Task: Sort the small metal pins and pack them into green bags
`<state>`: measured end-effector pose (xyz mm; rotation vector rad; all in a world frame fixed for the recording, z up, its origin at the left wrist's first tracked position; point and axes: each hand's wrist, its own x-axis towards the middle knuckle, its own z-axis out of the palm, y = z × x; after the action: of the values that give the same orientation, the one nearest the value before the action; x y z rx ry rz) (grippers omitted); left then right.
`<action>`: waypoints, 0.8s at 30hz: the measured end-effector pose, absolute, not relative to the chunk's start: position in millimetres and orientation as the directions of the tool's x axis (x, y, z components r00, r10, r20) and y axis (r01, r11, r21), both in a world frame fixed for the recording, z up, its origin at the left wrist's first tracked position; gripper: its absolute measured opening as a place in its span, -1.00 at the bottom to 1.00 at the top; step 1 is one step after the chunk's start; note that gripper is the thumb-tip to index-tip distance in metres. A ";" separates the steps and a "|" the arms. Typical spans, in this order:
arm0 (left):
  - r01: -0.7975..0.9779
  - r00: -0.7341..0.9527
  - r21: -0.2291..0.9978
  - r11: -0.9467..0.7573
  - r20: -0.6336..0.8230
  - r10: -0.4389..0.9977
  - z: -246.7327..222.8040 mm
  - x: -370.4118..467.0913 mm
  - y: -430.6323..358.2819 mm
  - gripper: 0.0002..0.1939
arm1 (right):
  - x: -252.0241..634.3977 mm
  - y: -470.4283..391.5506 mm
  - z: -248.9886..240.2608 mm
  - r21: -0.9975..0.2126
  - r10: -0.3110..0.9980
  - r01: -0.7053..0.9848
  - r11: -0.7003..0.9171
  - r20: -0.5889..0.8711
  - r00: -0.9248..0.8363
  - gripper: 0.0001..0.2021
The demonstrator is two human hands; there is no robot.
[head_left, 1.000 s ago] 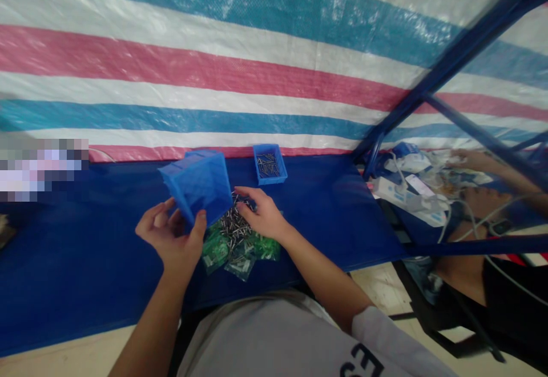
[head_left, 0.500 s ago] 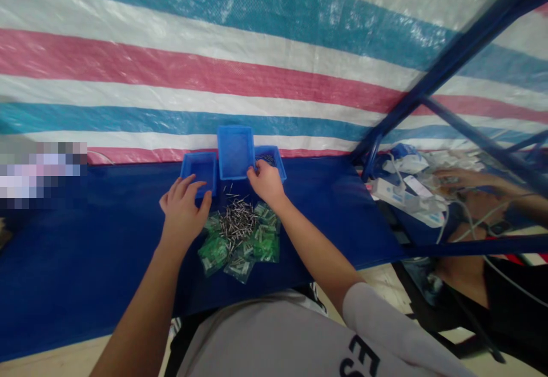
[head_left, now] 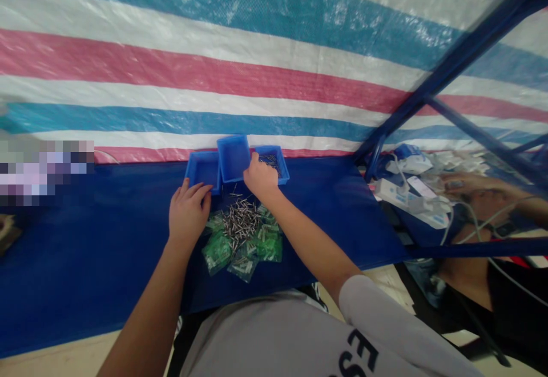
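My right hand (head_left: 262, 176) is closed on the lower right edge of a shallow blue bin (head_left: 233, 157), which is tilted up between two other bins. At the left blue bin (head_left: 204, 167), my left hand (head_left: 189, 207) rests its outstretched fingers along the front rim; whether they press on it I cannot tell. The right blue bin (head_left: 282, 165), partly behind my right hand, contains small dark metal pieces. In front of the bins lies a heap of short metal pins or screws (head_left: 241, 220). Small clear and green plastic packets (head_left: 217, 250) surround the heap.
A blue table (head_left: 128, 240) runs under everything, with a striped plastic sheet (head_left: 171, 68) behind it. At the right stand a blue metal frame (head_left: 398, 103), a white power strip (head_left: 396, 194) with cables, and another person's hands (head_left: 475, 188).
The middle bin has come down slightly and tilted, with my right hand still on it. My left hand has moved right, its fingers drawing closer together at the left bin's front rim.
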<state>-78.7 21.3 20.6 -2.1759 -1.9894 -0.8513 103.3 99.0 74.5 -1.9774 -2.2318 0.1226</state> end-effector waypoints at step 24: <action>0.924 0.046 0.328 -0.196 0.414 0.909 18.5 -77.6 25.0 -0.63 | 108.3 43.5 60.3 -0.126 0.775 0.765 0.632 0.106 -0.623 -0.67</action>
<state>-77.6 25.0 18.5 -2.2520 -1.9736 -0.8551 108.3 43.5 60.3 -1.2827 -2.6999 0.1033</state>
